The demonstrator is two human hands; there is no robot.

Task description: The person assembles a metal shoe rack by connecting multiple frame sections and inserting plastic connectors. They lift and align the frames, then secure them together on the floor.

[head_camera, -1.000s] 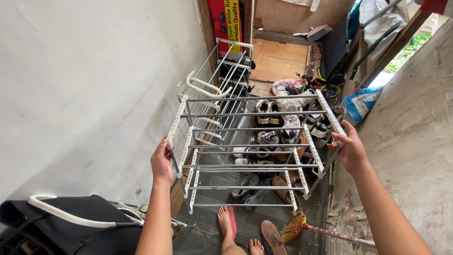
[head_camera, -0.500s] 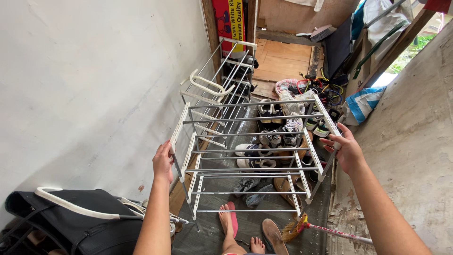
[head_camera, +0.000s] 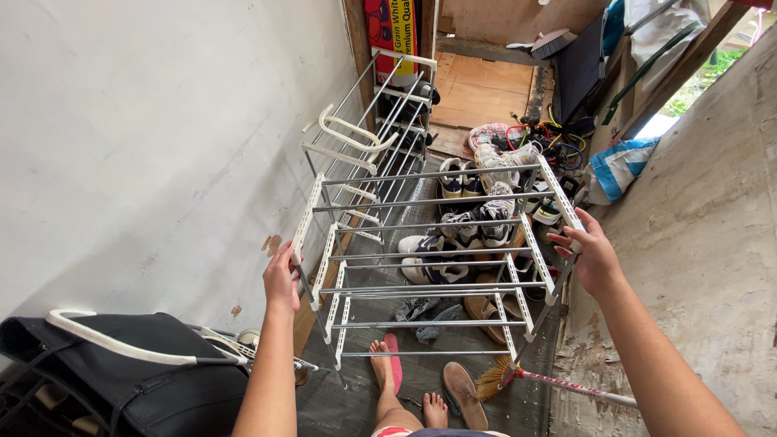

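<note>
I hold a white and metal-rod shoe rack lifted off the floor between both hands, its tiers bare. My left hand grips the rack's left side frame. My right hand grips the right side frame. Several shoes, mostly sneakers, lie on the floor under and behind the rack. My bare feet and a pink sandal show below it.
A second white rack leans on the left wall. A black bag with a white handle sits at lower left. A broom lies at lower right. Rough concrete wall on the right; cables and clutter at the back.
The rack has shifted slightly to the right and toward me with both hands still on its sides; the view has tilted a little.
</note>
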